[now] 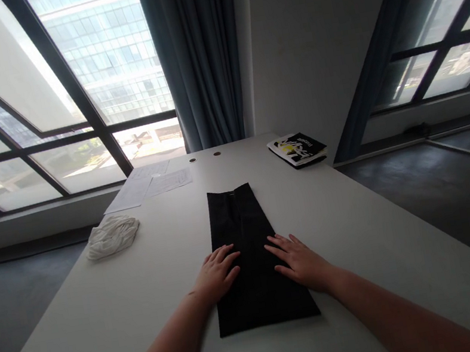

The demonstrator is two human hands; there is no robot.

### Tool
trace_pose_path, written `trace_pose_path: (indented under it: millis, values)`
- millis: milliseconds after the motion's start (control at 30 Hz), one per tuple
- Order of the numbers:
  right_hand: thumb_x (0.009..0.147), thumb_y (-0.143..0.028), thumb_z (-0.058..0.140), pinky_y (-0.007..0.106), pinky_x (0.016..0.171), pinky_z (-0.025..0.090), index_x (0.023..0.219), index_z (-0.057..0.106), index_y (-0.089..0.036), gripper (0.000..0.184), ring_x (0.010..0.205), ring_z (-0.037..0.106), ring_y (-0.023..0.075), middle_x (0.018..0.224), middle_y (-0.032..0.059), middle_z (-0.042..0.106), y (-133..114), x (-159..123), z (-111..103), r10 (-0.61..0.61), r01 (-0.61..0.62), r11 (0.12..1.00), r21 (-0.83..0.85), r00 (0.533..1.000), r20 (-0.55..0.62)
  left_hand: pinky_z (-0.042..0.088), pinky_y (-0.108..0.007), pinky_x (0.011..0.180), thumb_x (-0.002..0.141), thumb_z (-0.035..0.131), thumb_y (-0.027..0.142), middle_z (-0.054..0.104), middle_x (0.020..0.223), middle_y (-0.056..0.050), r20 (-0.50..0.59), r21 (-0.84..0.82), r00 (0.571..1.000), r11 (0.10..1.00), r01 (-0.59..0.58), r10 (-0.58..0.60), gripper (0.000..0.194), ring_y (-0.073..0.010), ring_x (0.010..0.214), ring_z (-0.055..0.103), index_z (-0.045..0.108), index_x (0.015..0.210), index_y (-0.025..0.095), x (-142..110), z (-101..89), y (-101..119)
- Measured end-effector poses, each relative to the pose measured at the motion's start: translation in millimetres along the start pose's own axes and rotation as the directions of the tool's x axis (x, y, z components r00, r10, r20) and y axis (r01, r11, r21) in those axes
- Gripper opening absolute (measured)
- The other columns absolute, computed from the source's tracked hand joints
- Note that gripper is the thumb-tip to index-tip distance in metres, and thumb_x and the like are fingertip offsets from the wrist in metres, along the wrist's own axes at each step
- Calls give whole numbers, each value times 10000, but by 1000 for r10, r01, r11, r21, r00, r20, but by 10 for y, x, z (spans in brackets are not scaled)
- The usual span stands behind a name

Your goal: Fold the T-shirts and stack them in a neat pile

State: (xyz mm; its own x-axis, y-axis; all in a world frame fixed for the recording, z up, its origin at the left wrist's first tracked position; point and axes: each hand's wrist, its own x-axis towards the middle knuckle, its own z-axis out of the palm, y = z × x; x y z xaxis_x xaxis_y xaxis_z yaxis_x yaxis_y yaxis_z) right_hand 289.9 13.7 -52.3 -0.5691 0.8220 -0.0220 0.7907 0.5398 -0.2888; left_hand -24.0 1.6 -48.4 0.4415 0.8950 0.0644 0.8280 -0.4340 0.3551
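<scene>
Hands open, left hand (217, 274) and right hand (299, 263) palm-down, fingers spread on folded black cloth (261, 299)

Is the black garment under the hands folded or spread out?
Folded: the black garment lies as a long narrow strip on the white table, with the left hand and right hand resting on it.
</scene>
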Motion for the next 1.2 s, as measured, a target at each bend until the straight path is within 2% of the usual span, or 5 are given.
trace_pose_path:
  millis: [300,433,700,900,1200]
  values:
    - [1053,-536,480,632,1291,156,1563,519,-314,558,1548,355,325,1662,94,425,-87,-482,87,-145,149,984,93,988,-54,396,-515,1212,1092,388,383,474,1629,-27,18,-80,997,994,-68,70,439,-270,1483,450,563,1494,363,-728,-53,123]
    - [1089,-417,398,604,1288,198,1517,566,-280,481,1528,389,294,1621,110,474,-16,-474,104,-130,142,987,77,981,-142,418,-531,1178,1078,423,382,521,1570,-63,-36,-15,996,997,-82,81,439,-290,1421,502,558,1493,339,-766,-37,119]
    - [1057,-387,424,587,1274,236,1456,607,-231,466,1454,466,308,1519,148,559,140,165,47,-81,92,995,30,961,-266,441,-493,1127,1058,442,395,596,1412,-82,-217,-6,976,1000,9,-10,377,-273,1277,583,635,1366,298,-133,-42,-203]
    - [1060,-420,407,598,1254,236,1523,553,-215,527,1519,386,324,1629,156,459,401,1009,44,102,-101,995,14,970,-219,377,-582,1174,1040,469,444,557,1516,-161,-343,-35,850,909,415,-401,494,-353,1417,497,570,1485,253,697,-68,-731]
    - [1040,-374,529,557,1270,215,1536,549,-194,528,1541,365,309,1600,138,508,668,2109,-91,184,-173,982,72,963,-194,366,-533,1198,1004,565,403,594,1516,-99,-316,-27,867,917,398,-385,441,-328,1411,517,623,1422,272,1449,-175,-1132]
